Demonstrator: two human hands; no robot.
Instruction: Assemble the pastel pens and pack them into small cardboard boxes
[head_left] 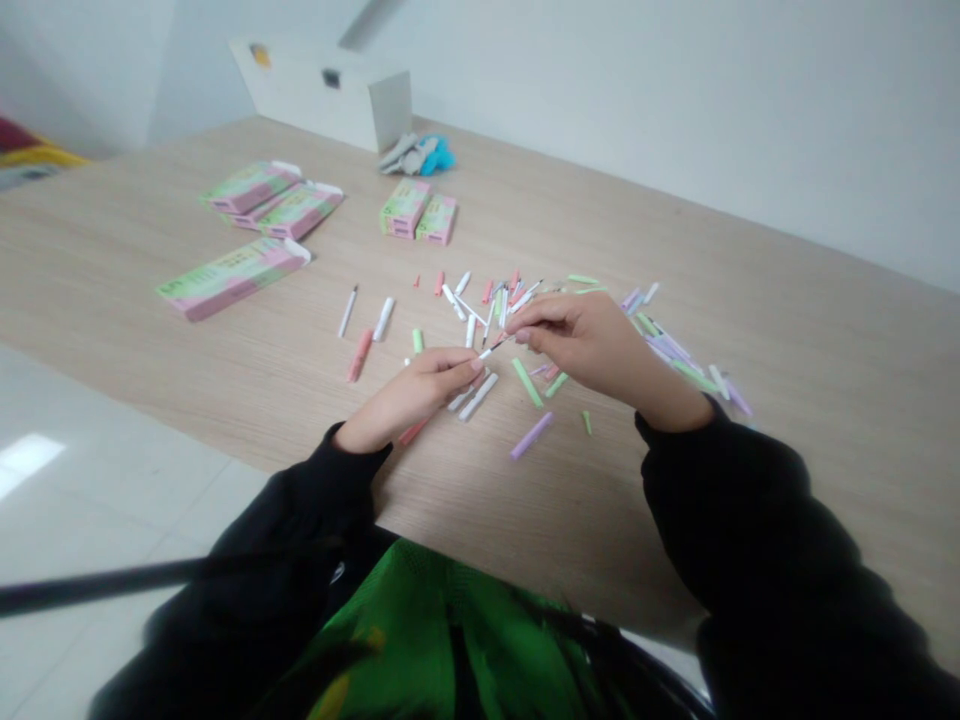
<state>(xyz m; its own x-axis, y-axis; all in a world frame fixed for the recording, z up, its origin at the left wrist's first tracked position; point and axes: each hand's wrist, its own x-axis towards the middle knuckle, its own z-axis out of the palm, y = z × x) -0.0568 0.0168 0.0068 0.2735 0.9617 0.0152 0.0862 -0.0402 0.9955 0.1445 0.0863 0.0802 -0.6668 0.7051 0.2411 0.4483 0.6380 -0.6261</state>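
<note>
My left hand (427,388) is closed in a pinch on a slim white pen part (486,354) with a dark, narrow end. My right hand (589,338) is closed too, its thumb and fingertips pinching the far end of that pen part. The tip between the right fingers is too small to make out. Below the hands lie white pen pieces (478,396), a green tube (527,382) and a purple tube (532,436). To the left of my left hand are a pink tube (360,355), a white cap (384,319) and a white piece with a dark tip (348,311).
More coloured pen pieces (675,350) lie right of my right hand. Flat pink-green boxes (234,278) are at the left of the wooden table (825,400), with two smaller stacks (406,207) farther back. A white box (322,95) and a blue-grey crumpled bundle (420,155) stand behind.
</note>
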